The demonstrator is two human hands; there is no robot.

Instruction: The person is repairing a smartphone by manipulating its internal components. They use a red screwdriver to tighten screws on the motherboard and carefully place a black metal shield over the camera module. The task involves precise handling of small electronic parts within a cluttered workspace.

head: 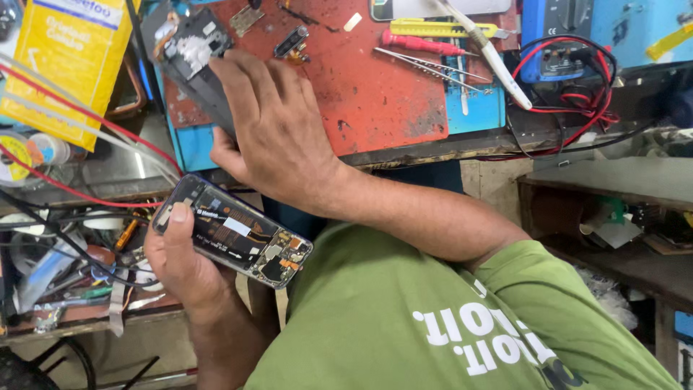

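Left hand [184, 263], lower left of frame, is wrapped around an opened smartphone [232, 232] held back side up, thumb laid across its near end; internal boards and flex cables are exposed. Right hand [271, 126], centre-left, reaches up over the bench edge, fingers closed on a dark phone back panel [193, 61] standing tilted at upper left on the worn red work mat [375, 94]. Upper centre on the mat: a red-handled screwdriver [419, 43], tweezers [426, 65], a white soldering iron [491, 54] (lying diagonally). Red and black probe leads [577, 94] coil at upper right beside a blue meter [559, 36]. A yellow packet [65, 65] sits at upper left.
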